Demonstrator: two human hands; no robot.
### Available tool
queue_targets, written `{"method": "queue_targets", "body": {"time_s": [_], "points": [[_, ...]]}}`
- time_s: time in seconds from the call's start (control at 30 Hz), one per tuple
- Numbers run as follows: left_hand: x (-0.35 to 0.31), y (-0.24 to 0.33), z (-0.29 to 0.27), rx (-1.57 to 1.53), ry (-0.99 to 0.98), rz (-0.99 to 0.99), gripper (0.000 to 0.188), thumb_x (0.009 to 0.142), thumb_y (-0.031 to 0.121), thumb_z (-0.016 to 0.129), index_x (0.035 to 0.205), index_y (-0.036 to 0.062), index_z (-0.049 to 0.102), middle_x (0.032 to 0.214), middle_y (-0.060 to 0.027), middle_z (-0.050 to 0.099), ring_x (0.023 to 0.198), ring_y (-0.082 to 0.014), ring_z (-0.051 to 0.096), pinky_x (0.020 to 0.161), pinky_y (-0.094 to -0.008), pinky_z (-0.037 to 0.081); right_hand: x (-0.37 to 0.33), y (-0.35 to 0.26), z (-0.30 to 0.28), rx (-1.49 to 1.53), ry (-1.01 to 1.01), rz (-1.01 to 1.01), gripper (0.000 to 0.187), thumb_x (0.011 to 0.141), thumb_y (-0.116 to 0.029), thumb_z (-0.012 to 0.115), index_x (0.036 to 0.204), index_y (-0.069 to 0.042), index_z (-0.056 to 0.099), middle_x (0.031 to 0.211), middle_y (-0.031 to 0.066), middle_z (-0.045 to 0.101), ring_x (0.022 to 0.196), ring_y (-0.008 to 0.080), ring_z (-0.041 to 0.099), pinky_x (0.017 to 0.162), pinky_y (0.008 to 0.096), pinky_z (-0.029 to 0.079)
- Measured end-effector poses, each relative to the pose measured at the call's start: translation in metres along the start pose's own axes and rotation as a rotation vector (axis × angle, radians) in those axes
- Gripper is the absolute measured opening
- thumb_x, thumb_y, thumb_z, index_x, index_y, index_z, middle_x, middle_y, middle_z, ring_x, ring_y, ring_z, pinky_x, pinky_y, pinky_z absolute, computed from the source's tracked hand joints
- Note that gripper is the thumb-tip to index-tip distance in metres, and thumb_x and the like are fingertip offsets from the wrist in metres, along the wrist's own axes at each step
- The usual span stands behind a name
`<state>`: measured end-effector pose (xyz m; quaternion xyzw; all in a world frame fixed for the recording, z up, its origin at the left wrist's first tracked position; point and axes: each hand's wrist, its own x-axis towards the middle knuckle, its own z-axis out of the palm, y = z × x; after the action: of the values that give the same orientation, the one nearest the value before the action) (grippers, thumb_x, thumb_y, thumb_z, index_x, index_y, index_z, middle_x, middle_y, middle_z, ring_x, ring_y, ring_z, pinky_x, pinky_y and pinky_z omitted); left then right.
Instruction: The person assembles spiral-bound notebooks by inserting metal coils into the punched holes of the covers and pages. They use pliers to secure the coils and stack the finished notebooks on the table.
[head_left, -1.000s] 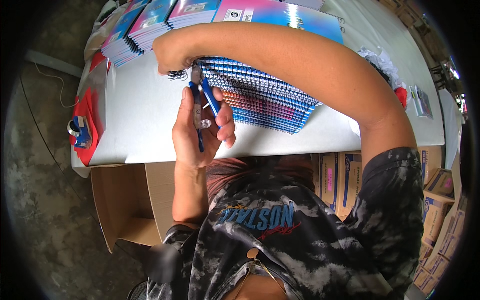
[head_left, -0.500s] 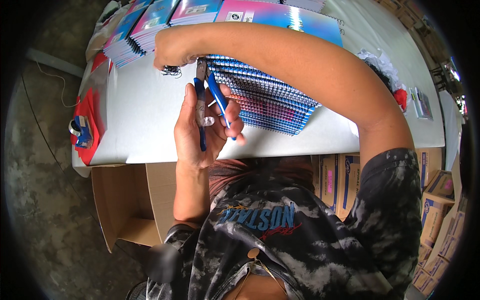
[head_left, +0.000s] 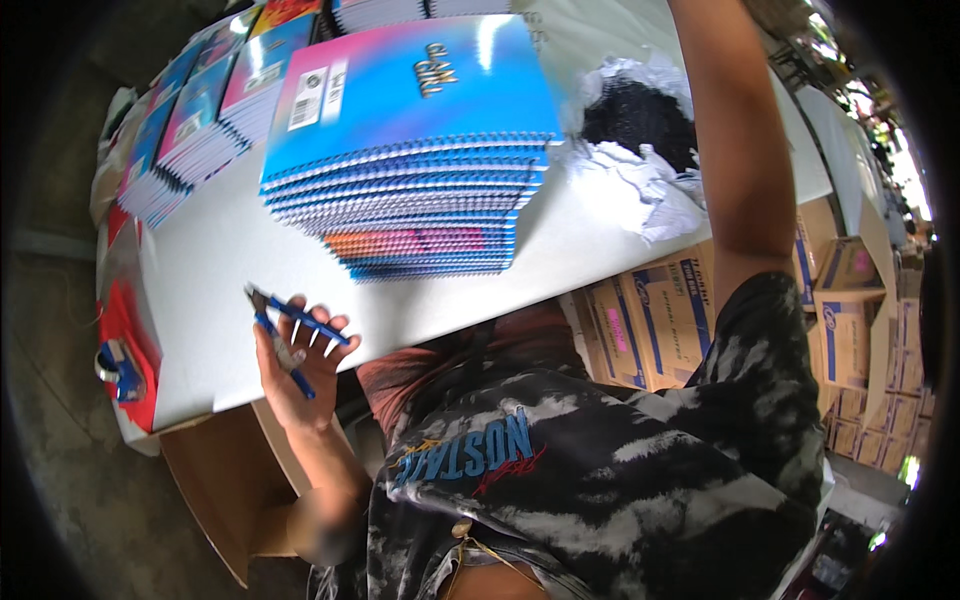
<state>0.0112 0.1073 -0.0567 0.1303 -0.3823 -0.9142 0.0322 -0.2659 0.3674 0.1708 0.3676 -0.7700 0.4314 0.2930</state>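
My left hand (head_left: 310, 375) is palm up near the table's front edge. Its fingers curl loosely around blue-handled cutting pliers (head_left: 300, 345), whose dark jaws are spread and point away from me. Beyond that hand stands a tall stack of spiral notebooks (head_left: 400, 150), with a blue and pink cover on top and the coil edges facing me. My right forearm (head_left: 735, 130) reaches up past the top right edge of the picture, and the hand itself is out of sight. Beside this arm, black wire coils (head_left: 640, 120) lie in a heap on crumpled white wrapping (head_left: 640, 195).
More notebook stacks (head_left: 210, 125) stand at the far left of the white table (head_left: 220, 290). A blue tape dispenser (head_left: 120, 370) rests on red material (head_left: 140, 320) at the left edge. An open carton (head_left: 205, 480) sits below the table; several printed cartons (head_left: 650, 320) are stacked at the right.
My right arm has swung from across the notebooks to the far right, and its hand has left the picture. My left hand and the pliers now sit apart from the stack. The view has shifted.
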Motion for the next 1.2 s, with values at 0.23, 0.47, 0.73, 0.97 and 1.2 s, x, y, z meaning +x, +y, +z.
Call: {"method": "queue_targets", "body": {"time_s": [0.23, 0.47, 0.73, 0.97, 1.2], "points": [[-0.005, -0.014, -0.026, -0.051, 0.288, -0.061, 0.046, 0.09, 0.047, 0.044, 0.112, 0.0059, 0.046, 0.096, -0.0114, 0.055, 0.095, -0.0279, 0.057, 0.078, -0.0458, 0.049, -0.145, 0.176, -0.073, -0.345, -0.003, 0.659, 0.047, 0.081, -0.05, 0.06, 0.079, -0.004, 0.069, 0.074, 0.0079, 0.065, 0.072, 0.015, 0.059, 0.068, 0.025, 0.043], [0.0, -0.019, -0.021, -0.022, 0.2, -0.041, 0.046, 0.091, 0.046, 0.043, 0.113, 0.0068, 0.047, 0.096, -0.0088, 0.054, 0.092, -0.0238, 0.055, 0.08, -0.0437, 0.047, -0.15, 0.163, -0.095, -0.331, 0.207, 0.53, 0.044, 0.086, -0.046, 0.053, 0.083, -0.005, 0.07, 0.078, 0.0049, 0.068, 0.073, 0.0137, 0.06, 0.073, 0.0255, 0.044], [0.015, 0.011, 0.034, -0.224, -0.43, 0.058, 0.066, 0.092, 0.055, 0.026, 0.126, -0.0008, 0.037, 0.104, -0.0212, 0.054, 0.092, -0.0335, 0.059, 0.076, -0.0459, 0.05, -0.129, -0.098, 0.07, -0.192, -0.183, -0.232, 0.027, 0.078, -0.015, 0.067, 0.103, -0.007, 0.066, 0.106, 0.0092, 0.065, 0.107, 0.0244, 0.057, 0.094, 0.0344, 0.04], [0.028, 0.019, 0.051, -0.238, -0.531, -0.009, 0.067, 0.093, 0.052, 0.023, 0.125, -0.0045, 0.038, 0.102, -0.0224, 0.057, 0.096, -0.0379, 0.06, 0.082, -0.0477, 0.05, -0.135, -0.088, 0.118, -0.195, -0.259, -0.105, 0.022, 0.08, -0.024, 0.063, 0.092, -0.007, 0.069, 0.101, 0.0103, 0.065, 0.101, 0.031, 0.059, 0.088, 0.038, 0.043], [0.025, 0.025, 0.044, -0.074, -0.506, -0.084, 0.063, 0.093, 0.054, 0.026, 0.115, -0.0022, 0.046, 0.092, -0.0179, 0.061, 0.088, -0.0317, 0.062, 0.073, -0.0374, 0.05, -0.133, -0.091, 0.118, -0.218, -0.282, -0.067, 0.023, 0.08, -0.025, 0.063, 0.092, -0.007, 0.069, 0.1, 0.0112, 0.066, 0.101, 0.0305, 0.059, 0.087, 0.0364, 0.045]]}}
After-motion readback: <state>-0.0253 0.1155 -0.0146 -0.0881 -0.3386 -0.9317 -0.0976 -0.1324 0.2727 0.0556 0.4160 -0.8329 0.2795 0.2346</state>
